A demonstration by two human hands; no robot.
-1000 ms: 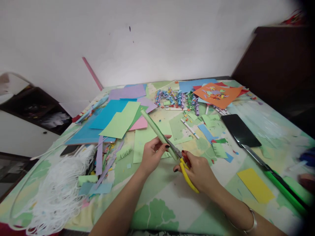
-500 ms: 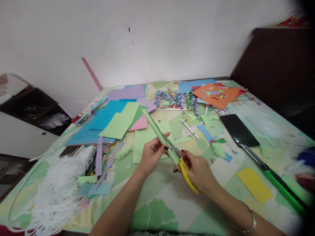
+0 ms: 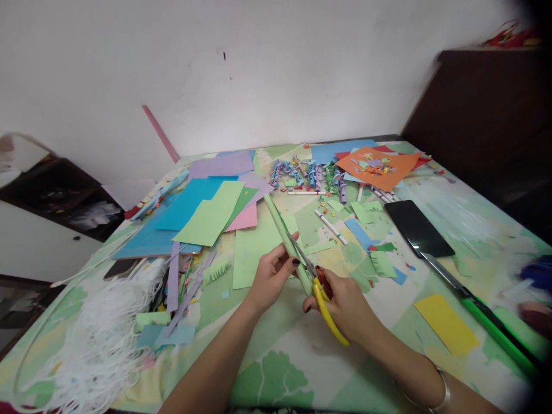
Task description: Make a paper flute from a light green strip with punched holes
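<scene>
A long, folded or rolled strip of light green paper (image 3: 281,229) slants above the table, gripped between the thumb and fingers of my left hand (image 3: 275,276). My right hand (image 3: 342,298) is closed on yellow-handled scissors (image 3: 326,315). Their blades point up and left and lie along the paper's right edge; whether they meet in the paper I cannot tell. The lower end of the paper reaches close to my right thumb. Under my left hand lies a flat light green sheet (image 3: 248,261).
Coloured sheets (image 3: 185,198) overlap at left, behind a heap of white string (image 3: 103,339). Curled paper pieces (image 3: 313,175) and an orange sheet (image 3: 399,169) are at the back. On the right are a black phone (image 3: 418,227), a green-handled knife (image 3: 478,313) and a yellow card (image 3: 447,324).
The upper end of the green paper has swung to the right, so the strip stands steeper. My left hand has shifted slightly right, and the scissors remain at the paper.
</scene>
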